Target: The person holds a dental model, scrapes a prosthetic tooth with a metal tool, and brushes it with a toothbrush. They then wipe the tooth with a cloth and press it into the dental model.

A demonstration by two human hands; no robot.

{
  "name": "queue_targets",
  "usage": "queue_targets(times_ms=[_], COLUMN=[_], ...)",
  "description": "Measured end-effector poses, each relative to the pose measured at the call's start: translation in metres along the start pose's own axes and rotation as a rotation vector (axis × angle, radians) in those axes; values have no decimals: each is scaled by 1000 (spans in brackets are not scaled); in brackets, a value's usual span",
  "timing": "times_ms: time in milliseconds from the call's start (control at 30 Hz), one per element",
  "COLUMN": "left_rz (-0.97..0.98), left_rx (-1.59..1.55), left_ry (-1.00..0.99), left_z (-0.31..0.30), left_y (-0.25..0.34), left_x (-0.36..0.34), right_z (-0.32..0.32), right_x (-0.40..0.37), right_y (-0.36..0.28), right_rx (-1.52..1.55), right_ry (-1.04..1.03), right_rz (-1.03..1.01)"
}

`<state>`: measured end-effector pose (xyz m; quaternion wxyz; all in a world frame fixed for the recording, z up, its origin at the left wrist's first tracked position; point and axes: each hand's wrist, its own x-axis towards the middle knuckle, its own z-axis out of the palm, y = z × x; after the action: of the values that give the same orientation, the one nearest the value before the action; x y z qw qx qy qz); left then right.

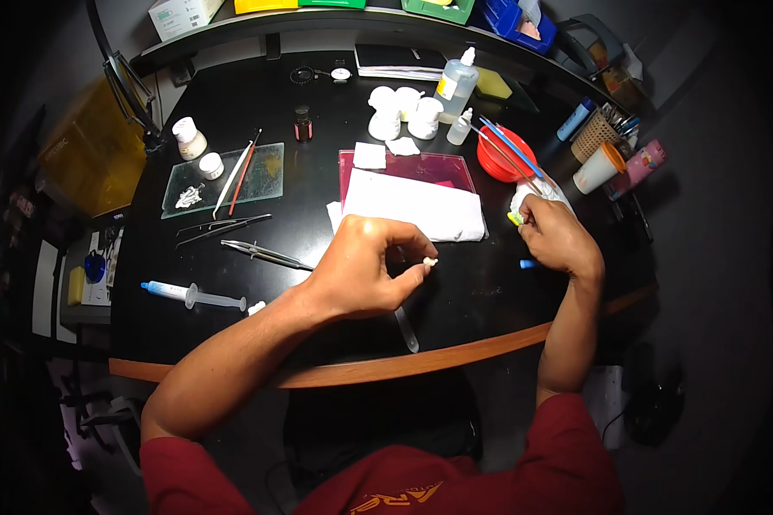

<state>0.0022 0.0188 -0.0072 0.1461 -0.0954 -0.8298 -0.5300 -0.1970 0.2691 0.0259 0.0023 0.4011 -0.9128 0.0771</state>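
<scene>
My left hand [371,262] is above the middle of the desk, thumb and forefinger pinched on a small white tooth-like piece [430,261]. Under and beyond it lies a folded white paper towel [412,204], partly on a dark red glass plate [461,172]. At the right, my right hand [558,236] has its fingers curled closed beside a crumpled white tissue [551,190] and a small yellow-green item [514,219]. What these fingers hold is hidden. Thin brushes [505,142] lean across a red bowl [494,165] just past that hand.
Tweezers [262,252] and a blue-tipped syringe [193,295] lie at left. Behind them, a glass slab [270,167] carries thin tools and a small jar [211,166]. White bottles [423,120] and a clear squeeze bottle [457,88] stand at the back. A wooden edge [378,367] borders the front.
</scene>
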Motion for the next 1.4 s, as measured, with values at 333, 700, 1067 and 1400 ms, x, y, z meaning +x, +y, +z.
queue_targets(times_ms=[333, 700, 1067, 1400], left_rz=[-214, -133, -158, -145], left_rx=[-411, -402, -514, -597], left_ry=[89, 193, 154, 191], left_z=[-11, -12, -11, -9], left_y=[8, 6, 2, 2], left_x=[5, 3, 2, 1], right_z=[-10, 23, 37, 30], right_x=[0, 22, 10, 8], right_y=[-64, -104, -105, -99], right_rx=[704, 797, 866, 723], right_ry=[340, 489, 525, 604], right_rz=[-360, -832, -779, -784])
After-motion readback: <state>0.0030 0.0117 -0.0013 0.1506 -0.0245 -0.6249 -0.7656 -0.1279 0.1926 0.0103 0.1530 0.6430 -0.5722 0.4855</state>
